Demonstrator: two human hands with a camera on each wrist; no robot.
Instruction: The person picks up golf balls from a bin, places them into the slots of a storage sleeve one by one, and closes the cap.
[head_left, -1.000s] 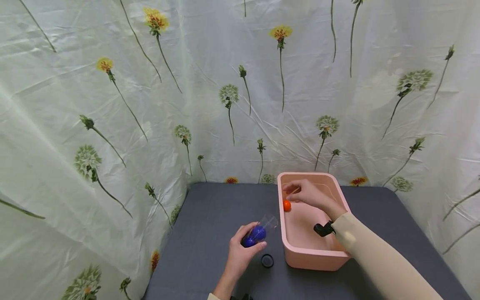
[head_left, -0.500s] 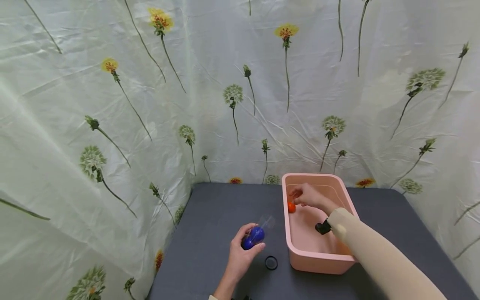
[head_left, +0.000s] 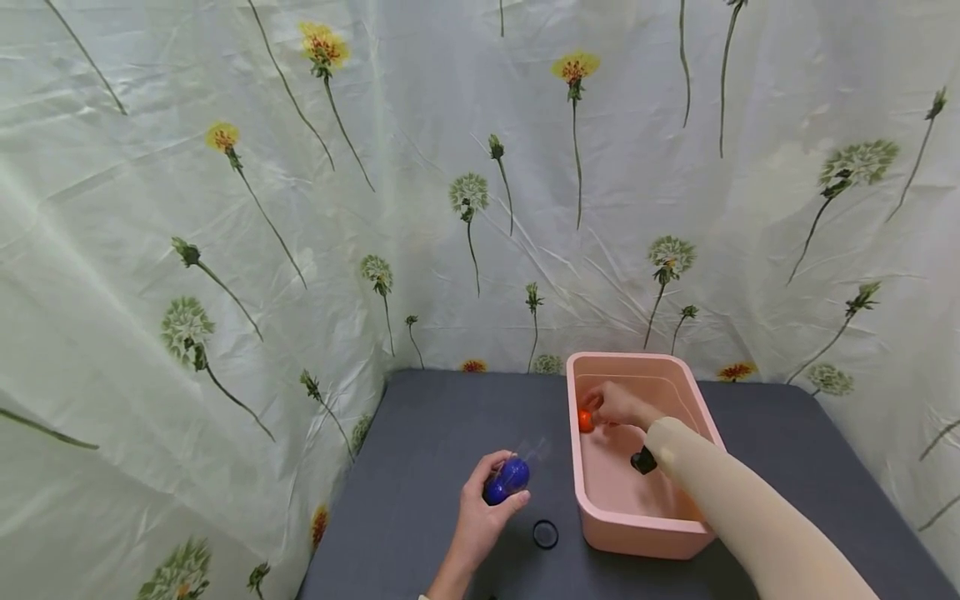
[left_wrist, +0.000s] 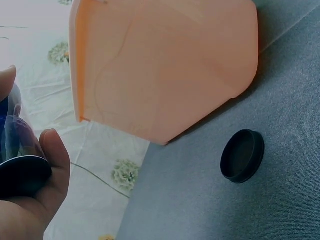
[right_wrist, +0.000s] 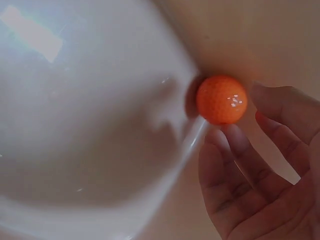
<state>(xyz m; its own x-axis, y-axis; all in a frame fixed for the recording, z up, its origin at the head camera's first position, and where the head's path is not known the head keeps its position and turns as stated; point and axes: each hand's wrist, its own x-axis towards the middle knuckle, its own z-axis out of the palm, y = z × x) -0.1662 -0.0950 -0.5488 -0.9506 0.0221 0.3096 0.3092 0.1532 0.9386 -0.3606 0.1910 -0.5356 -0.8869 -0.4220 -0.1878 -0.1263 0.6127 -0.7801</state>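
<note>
My left hand (head_left: 477, 510) grips a clear tube (left_wrist: 22, 137) over the table, tilted in the head view. Two blue balls (head_left: 514, 473) show inside it, and its near end has a black base (left_wrist: 24, 176). Inside the pink bin (head_left: 647, 523), my right hand (head_left: 618, 404) reaches down to an orange dimpled golf ball (right_wrist: 221, 100). That ball lies against the bin's wall. In the right wrist view, fingertips and thumb (right_wrist: 267, 95) spread around the ball, with a gap at the thumb; whether a fingertip touches it, I cannot tell.
A round black cap (head_left: 545, 534) lies on the dark grey table (head_left: 442, 417), between the left hand and the bin. Behind the table hangs a pale curtain (head_left: 420, 167) printed with dandelions. The bin's tall walls surround the right hand.
My right hand has lowered further into the bin and come closer to the orange golf ball. The left hand keeps its hold on the tube. The head view has shifted slightly.
</note>
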